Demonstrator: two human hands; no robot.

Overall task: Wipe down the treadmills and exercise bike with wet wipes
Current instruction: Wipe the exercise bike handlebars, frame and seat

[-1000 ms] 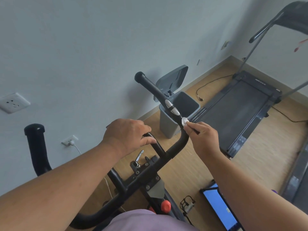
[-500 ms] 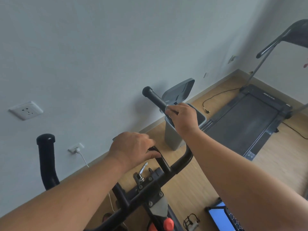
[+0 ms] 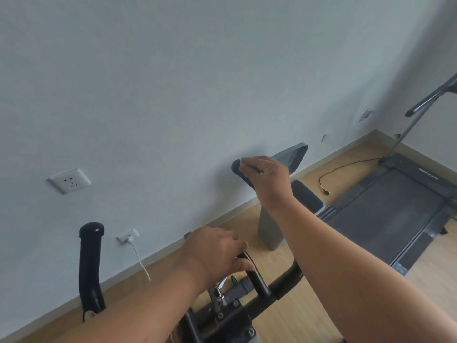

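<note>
The black exercise bike handlebar (image 3: 284,280) fills the lower middle. My left hand (image 3: 215,253) grips its centre loop. My right hand (image 3: 267,177) is wrapped round the top of the right handlebar horn, whose black tip (image 3: 236,166) shows just left of my fingers. The wet wipe is hidden inside that hand; only a pale sliver shows at the fingertips. The left horn (image 3: 90,266) stands upright at the lower left. A treadmill (image 3: 385,214) lies on the floor at the right.
A grey bin (image 3: 270,229) with its lid up stands behind the handlebar by the wall. A black cable (image 3: 341,169) lies on the wooden floor. Wall sockets (image 3: 69,180) and a plugged white cord (image 3: 139,258) are at the left.
My right hand has slid up the right horn from the bend to its tip. The view has tilted upward. My left hand stays on the centre loop.
</note>
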